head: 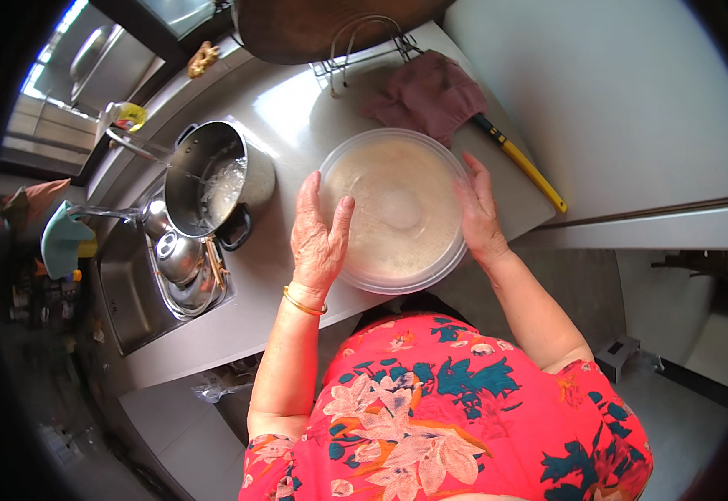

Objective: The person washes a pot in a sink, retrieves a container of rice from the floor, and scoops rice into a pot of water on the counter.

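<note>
A round, translucent plastic container with a lid (395, 210) stands at the counter's front edge, with pale contents showing through. My left hand (322, 228) is at its left side, thumb towards the lid and fingers raised. At the right side, my right hand (481, 210) rests against the rim, its fingers partly hidden. Whether the two hands bear any of the container's weight cannot be told. Left of the container, a deep metal pot (257, 178) with black handles stands beside the sink, and water runs into it from a curved tap (141, 147).
The sink (135, 282) holds metal bowls (179, 257) and a rack. Behind the container lie a mauve cloth (429, 94) and a yellow-and-black handle (526, 169). A wire stand (364, 59) and a large dark round board (332, 28) are at the back. A pale wall panel (614, 106) bounds the right.
</note>
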